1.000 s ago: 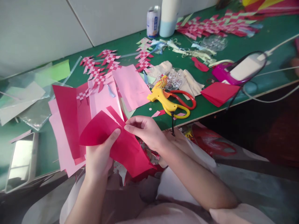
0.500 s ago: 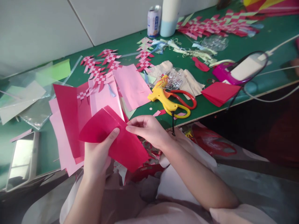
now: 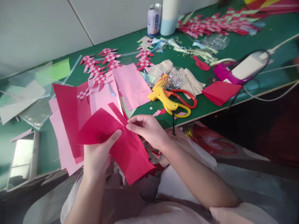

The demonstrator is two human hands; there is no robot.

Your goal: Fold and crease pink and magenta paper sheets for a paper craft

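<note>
A sheet of red paper (image 3: 130, 155) is held up over the table's front edge. My left hand (image 3: 99, 155) grips it from below, thumb pressed on top near the middle. A narrow strip along the sheet's upper right edge is partly torn away, with a gap between strip and sheet. My right hand (image 3: 144, 127) pinches this red paper strip (image 3: 116, 113) between thumb and fingertips. Behind the hands lie pink paper sheets (image 3: 132, 85) and a folded red sheet (image 3: 67, 124). Yellow-handled scissors or a similar yellow tool (image 3: 163, 96) rest just beyond my right hand.
Woven checkered paper fish (image 3: 95, 71) lie behind the sheets. A phone (image 3: 22, 161) is at the left, plastic bags (image 3: 37, 109) above it. A can (image 3: 154, 20) and a bottle (image 3: 169, 18) stand at the back. Cables run near a white charger (image 3: 247, 67) at the right.
The strip has separated further from the red sheet, widening the gap at its upper end. The sheet's lower part has swung slightly down and right. Both hands have barely moved.
</note>
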